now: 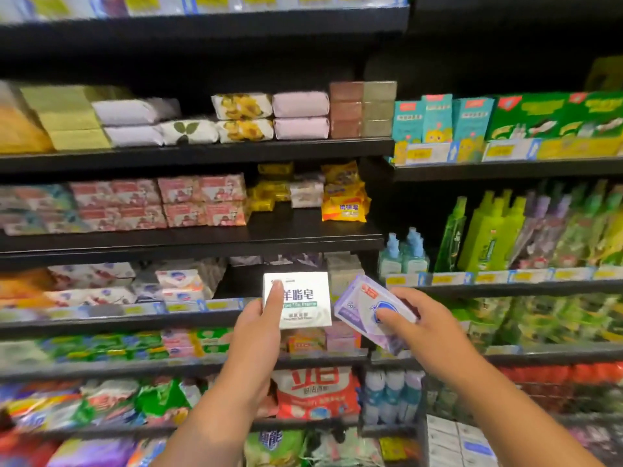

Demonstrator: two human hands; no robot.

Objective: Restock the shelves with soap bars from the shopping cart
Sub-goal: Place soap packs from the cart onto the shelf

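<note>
My left hand grips a white boxed soap bar with dark lettering, thumb across its front, held upright in front of the third shelf. My right hand holds a purple and white wrapped soap bar, tilted, just right of the white box. Both bars hover at the shelf's front edge, before a gap with dark packs behind. The shopping cart is not in view.
Black shelves hold stacked soap packs: pink and cream bars up top, yellow packs and pink boxes on the second shelf with bare board between them. Bottles and green refill pouches fill the right bay. A red detergent bag sits below.
</note>
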